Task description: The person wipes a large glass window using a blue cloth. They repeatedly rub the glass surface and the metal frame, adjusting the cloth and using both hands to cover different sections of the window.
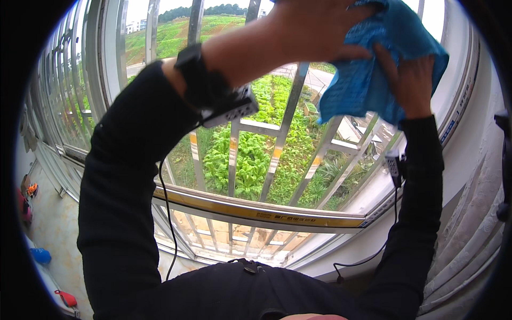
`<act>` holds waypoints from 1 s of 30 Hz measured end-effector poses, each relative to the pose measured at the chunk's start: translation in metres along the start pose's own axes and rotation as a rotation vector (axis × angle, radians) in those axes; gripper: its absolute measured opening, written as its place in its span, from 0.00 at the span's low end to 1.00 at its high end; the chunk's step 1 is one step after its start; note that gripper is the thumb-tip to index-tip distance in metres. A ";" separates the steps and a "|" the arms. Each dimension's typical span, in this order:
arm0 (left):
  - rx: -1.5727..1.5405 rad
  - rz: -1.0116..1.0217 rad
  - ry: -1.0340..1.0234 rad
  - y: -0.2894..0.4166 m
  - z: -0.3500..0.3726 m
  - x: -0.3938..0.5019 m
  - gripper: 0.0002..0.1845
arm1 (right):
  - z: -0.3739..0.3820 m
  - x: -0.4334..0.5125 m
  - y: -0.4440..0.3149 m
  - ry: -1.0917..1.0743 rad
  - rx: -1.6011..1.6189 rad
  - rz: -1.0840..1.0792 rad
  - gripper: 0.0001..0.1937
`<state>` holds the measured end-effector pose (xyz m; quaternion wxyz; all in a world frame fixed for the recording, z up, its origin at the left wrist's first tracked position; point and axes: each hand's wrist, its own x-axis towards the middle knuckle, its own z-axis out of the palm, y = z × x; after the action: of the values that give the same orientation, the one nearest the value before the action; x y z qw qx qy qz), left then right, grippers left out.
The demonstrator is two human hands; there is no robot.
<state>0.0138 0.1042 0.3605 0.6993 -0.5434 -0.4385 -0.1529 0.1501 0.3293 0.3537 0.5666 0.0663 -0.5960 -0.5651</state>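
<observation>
A crumpled blue cloth [360, 88] is spread at the upper right, in front of the barred window [256, 128]. My left hand [312, 34] reaches across from the left and holds the cloth's upper left side, its thumb and fingers lying over the fabric. This hand is somewhat blurred. At the cloth's right part, my right hand [414, 84] has hold of it, with the fingertips tucked under a fold. Whether the cloth touches the glass I cannot tell.
Metal security bars [280, 148] stand outside the window, with a vegetable garden beyond. A yellow strip bearing writing [264, 214] runs along the frame's crossbar. Pale curtains [468, 224] hang at right. Cables trail from wrist-mounted devices [232, 108]. A red object [66, 298] lies lower left.
</observation>
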 end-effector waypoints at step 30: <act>0.008 0.116 -0.098 0.065 0.062 0.066 0.43 | 0.025 -0.085 0.059 -0.008 0.346 0.399 0.41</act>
<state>0.0684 0.2004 0.3723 0.6868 -0.5721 -0.4405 -0.0835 0.1939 0.4265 0.3539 0.6447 0.0410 -0.6873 -0.3321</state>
